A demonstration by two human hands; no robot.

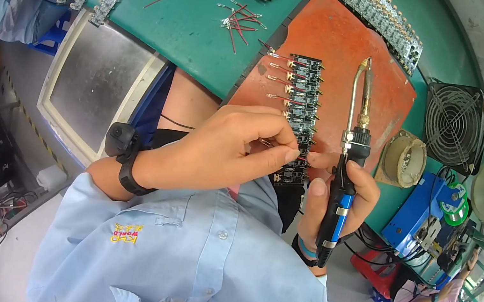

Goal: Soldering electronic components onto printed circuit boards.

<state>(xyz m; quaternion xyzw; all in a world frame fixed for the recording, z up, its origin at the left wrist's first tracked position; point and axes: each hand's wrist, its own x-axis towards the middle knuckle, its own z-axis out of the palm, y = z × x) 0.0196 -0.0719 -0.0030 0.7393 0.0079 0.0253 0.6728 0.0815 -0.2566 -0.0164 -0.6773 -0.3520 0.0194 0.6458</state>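
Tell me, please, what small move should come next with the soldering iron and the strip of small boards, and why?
Probably tilt the soldering iron down so its tip reaches the joint pinched by the left hand. The right hand holds the iron upright, tip off the strip of small boards, while the left fingertips seem to press a thin wire against the strip's lower end.

A black strip of circuit boards (298,116) lies lengthwise from twelve to six o'clock on the orange mat (351,47); the soldering iron (349,157) stands upright at its three o'clock.
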